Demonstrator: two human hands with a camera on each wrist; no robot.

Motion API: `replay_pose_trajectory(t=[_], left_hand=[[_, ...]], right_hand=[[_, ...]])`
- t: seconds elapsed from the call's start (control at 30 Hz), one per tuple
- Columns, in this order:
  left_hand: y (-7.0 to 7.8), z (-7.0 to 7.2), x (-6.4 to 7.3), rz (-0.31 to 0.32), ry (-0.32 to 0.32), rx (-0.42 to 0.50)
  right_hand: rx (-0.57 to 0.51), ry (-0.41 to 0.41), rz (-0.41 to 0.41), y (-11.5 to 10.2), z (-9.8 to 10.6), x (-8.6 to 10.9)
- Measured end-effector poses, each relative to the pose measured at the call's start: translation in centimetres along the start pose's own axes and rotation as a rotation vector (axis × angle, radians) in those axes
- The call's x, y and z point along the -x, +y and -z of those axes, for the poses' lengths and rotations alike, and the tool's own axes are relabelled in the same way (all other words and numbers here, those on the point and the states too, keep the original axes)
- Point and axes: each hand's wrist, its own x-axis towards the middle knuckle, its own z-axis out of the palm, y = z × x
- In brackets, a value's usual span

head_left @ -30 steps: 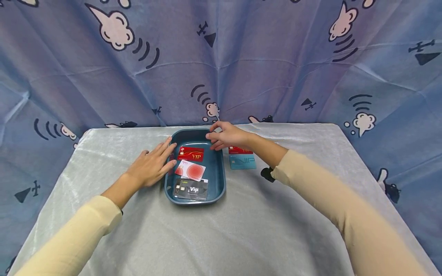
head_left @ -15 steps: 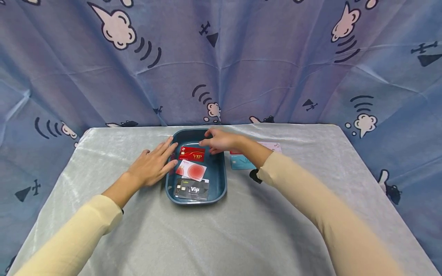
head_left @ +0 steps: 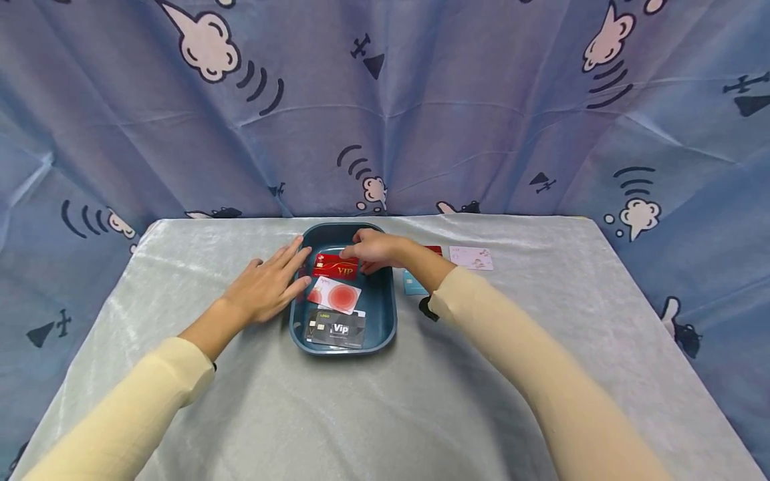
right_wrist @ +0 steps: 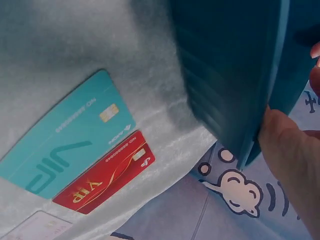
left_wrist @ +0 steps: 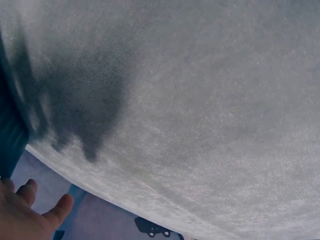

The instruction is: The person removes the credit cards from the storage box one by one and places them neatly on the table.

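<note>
A blue rectangular tray [head_left: 381,321] stands on the table with several cards in it. Among them are a red VIP card [head_left: 329,267], a white card with red circles [head_left: 338,296] and a black Vip card [head_left: 338,330], which overlaps another card. My left hand [head_left: 267,284] rests on the tray's left rim, fingers spread. Over the right rim reaches my right hand [head_left: 375,250], its fingertips at the red card's right edge; no card shows lifted between them. In the right wrist view, the thumb [right_wrist: 280,135] is by the rim and the other fingers are mostly cut off.
Right of the tray lie a teal VIP card [right_wrist: 75,135], a second red VIP card [right_wrist: 106,172] and a pale pink card [head_left: 471,258]. A grey-white cloth [head_left: 337,414] covers the table. Behind its far edge hangs a blue patterned curtain [head_left: 457,147].
My right hand has moved left and down, from above the tray's right rim to the red card inside. The pale pink card has come into view from behind the arm. The left hand stays put.
</note>
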Motion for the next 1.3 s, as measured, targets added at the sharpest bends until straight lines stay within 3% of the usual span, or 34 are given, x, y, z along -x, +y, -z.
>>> replay_pose_trajectory(t=[0.43,0.7,1.1,1.3], left_hand=[[0.2,0.0,-0.1,0.004,0.007,0.008],[0.1,0.0,-0.1,0.002,0.005,0.0],[0.0,0.1,-0.1,-0.005,0.003,-0.001],[0.0,0.0,-0.2,-0.002,0.0,0.004]], right_hand=[[-0.028,0.029,-0.02,-0.4,-0.1,-0.5],[0.034,0.049,-0.011,-0.8,-0.3,-0.5],[-0.093,0.059,-0.034,-1.1,-0.3,-0.9],[-0.077,0.062,-0.039,-0.9,-0.2,-1.1]])
